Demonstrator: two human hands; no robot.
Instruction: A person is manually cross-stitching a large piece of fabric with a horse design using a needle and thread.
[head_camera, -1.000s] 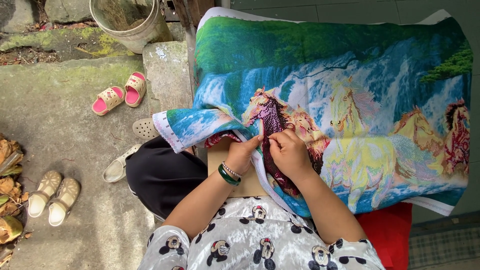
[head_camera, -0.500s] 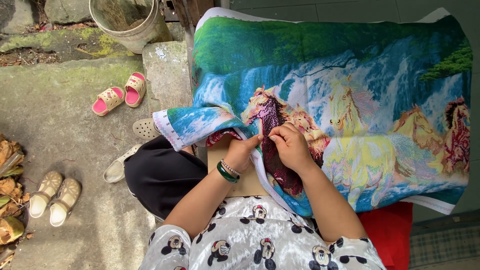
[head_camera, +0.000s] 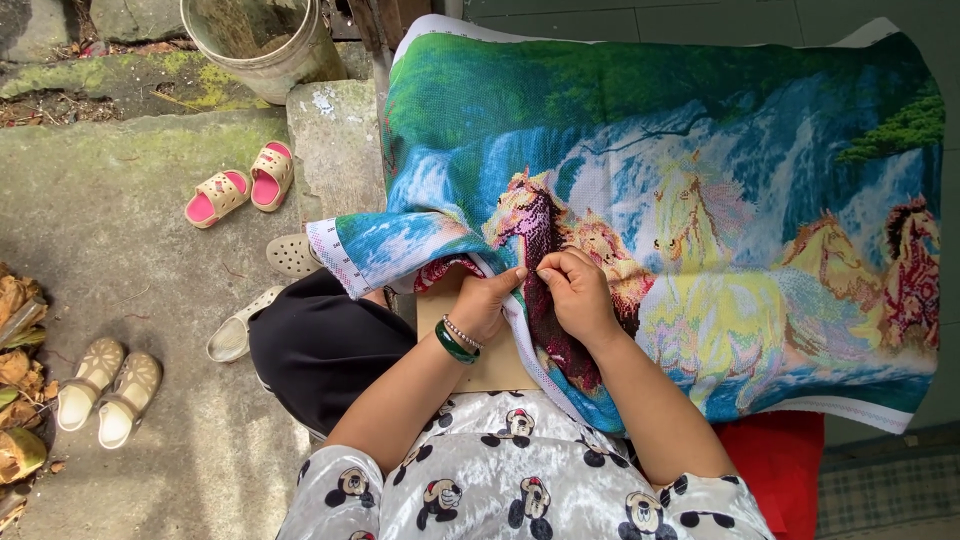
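A large cross-stitch cloth (head_camera: 700, 170) with horses and a waterfall lies spread over my lap and away from me. My left hand (head_camera: 487, 302), with a green bangle and bead bracelet at the wrist, pinches the folded-up cloth edge beside the dark purple horse (head_camera: 545, 240). My right hand (head_camera: 577, 292) rests on top of the cloth, fingers pinched on a thin needle right next to the left thumb. A brown cardboard piece (head_camera: 495, 365) lies on my lap under the left wrist.
Pink child sandals (head_camera: 240, 188) and beige sandals (head_camera: 105, 385) lie on the concrete ground at left. A pale bucket (head_camera: 255, 40) stands at the top beside a stone block (head_camera: 335, 140). Dry husks (head_camera: 15, 330) sit at the left edge. Red fabric (head_camera: 770, 470) shows under the cloth.
The two hands have stayed together at the purple horse; the right fingers shifted slightly with the needle. The cloth has not moved.
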